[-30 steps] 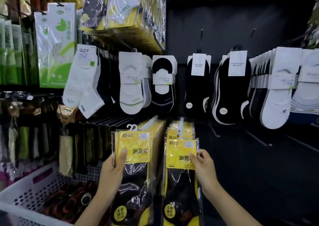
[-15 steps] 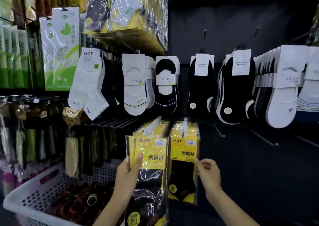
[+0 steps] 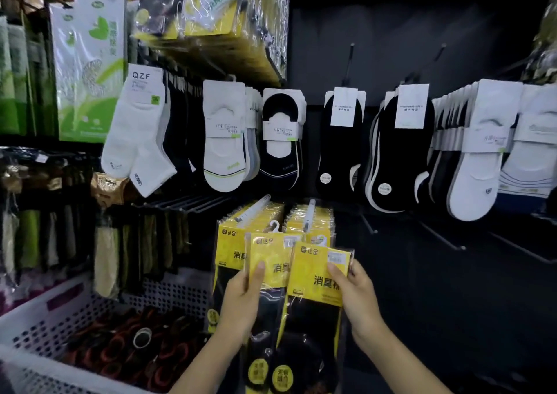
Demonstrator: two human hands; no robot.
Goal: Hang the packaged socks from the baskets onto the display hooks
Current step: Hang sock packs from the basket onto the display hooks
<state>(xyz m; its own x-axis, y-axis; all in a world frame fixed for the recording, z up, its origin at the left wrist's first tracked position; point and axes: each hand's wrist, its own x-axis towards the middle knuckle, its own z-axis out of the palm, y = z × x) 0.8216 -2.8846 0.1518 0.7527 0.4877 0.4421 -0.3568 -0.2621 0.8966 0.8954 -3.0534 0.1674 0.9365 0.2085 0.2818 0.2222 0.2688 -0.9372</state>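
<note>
Down at the left sits a white perforated basket [image 3: 33,330] with dark rolled goods [image 3: 141,342] inside. The left hand [image 3: 241,303] grips one yellow-carded sock pack [image 3: 268,253], thumb across its front. Just beside it, the right hand [image 3: 358,300] pinches a second pack [image 3: 319,265] by its card, overlapping the first. Both are held just below the two loaded display hooks [image 3: 309,214].

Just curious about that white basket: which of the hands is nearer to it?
Left. The left hand, gripping a yellow sock pack, is just right of the white basket; the right hand, holding a second pack, is farther right.
</note>
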